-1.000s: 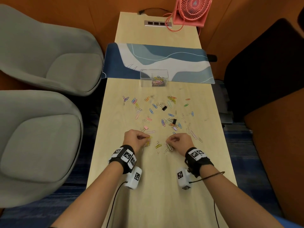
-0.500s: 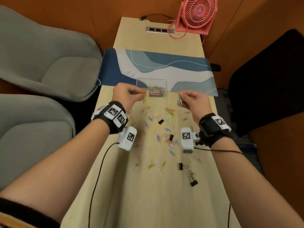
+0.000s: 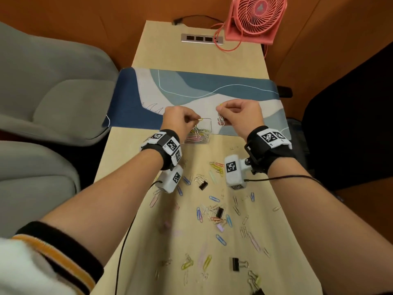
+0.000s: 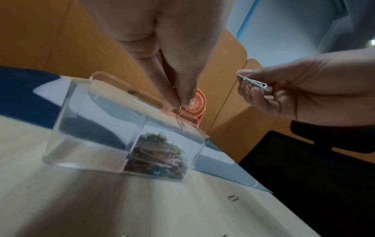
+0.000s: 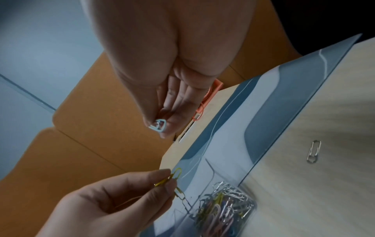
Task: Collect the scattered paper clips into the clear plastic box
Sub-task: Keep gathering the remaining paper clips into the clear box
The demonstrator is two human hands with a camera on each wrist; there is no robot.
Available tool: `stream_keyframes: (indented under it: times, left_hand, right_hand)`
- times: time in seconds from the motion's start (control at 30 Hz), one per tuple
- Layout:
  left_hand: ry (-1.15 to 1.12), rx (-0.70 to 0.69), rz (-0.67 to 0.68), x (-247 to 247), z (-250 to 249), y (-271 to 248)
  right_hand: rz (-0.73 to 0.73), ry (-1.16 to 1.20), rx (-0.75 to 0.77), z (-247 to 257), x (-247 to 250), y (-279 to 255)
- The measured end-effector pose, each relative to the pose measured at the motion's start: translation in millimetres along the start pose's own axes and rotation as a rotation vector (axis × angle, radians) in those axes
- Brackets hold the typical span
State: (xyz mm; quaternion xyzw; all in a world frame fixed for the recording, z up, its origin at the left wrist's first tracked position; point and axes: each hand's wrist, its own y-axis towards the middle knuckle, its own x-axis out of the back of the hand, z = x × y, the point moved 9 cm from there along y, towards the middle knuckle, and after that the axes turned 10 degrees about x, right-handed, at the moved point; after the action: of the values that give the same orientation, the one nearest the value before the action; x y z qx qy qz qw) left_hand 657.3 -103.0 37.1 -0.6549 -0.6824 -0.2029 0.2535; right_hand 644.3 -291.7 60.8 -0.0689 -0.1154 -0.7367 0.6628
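The clear plastic box (image 3: 209, 129) (image 4: 97, 128) (image 5: 205, 181) stands at the near edge of the blue desk mat, with a heap of coloured paper clips (image 3: 197, 135) (image 5: 221, 206) in its right compartment. My left hand (image 3: 180, 122) (image 4: 178, 99) hovers over the box and pinches yellow paper clips (image 3: 201, 119) (image 5: 175, 176) between thumb and fingertips. My right hand (image 3: 238, 112) (image 5: 162, 121), just right of the box, pinches a few pale clips (image 3: 220, 120) (image 4: 253, 82) that hang from its fingertips. Many clips (image 3: 214, 213) lie scattered on the table nearer to me.
Black binder clips (image 3: 203, 185) (image 3: 236, 264) lie among the scattered clips. A pink fan (image 3: 255, 15) and a power strip (image 3: 202, 38) sit at the table's far end. Grey chairs (image 3: 53, 86) stand left, a dark chair right. A lone silver clip (image 5: 313, 150) lies near the mat.
Both hands lifted clips from the near table and carried them forward to the box. The left hand has arrived over the box; the right stops beside it.
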Motion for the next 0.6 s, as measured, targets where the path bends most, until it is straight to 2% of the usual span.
stream_keyframes:
  times: [0.17,0.33,0.6]
  left_hand:
    - [0.106,-0.059,-0.028,-11,15,5]
    - [0.029,-0.008,-0.026,-9,26,3]
    - [0.010,-0.015,-0.037,6,30,2]
  right_hand:
    - [-0.033,-0.147,0.035,-18,-17,22]
    - [0.010,-0.391,0.153,-17,-39,32]
    - [0.364,-0.821,0.457,-1,-85,14]
